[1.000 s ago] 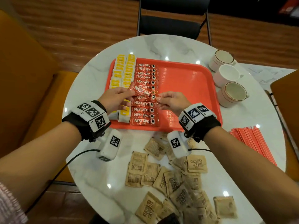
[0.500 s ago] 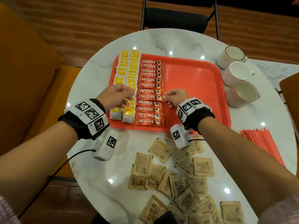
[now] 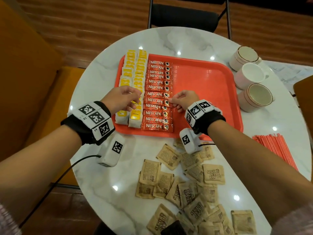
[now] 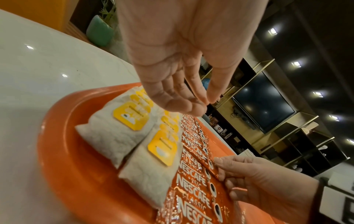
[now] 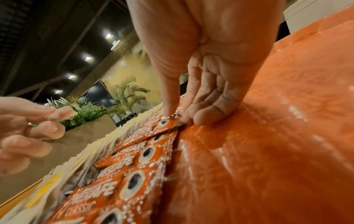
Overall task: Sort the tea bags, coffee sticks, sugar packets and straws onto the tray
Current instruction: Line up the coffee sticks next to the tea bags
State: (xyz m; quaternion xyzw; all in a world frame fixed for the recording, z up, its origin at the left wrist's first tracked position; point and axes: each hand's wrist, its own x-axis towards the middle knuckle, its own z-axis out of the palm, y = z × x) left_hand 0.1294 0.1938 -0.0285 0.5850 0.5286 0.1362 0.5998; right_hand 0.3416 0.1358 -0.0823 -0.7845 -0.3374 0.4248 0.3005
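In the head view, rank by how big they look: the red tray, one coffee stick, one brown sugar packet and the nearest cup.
1. Red tray
2. Nearest cup
3. Coffee stick and sugar packet: similar in area, and the packet lies nearer the camera, so unranked.

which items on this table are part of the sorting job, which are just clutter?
Job:
tray
tea bags
coffee sticks
sugar packets, on the table
straws, on the table

Clutter:
three cups
black chair
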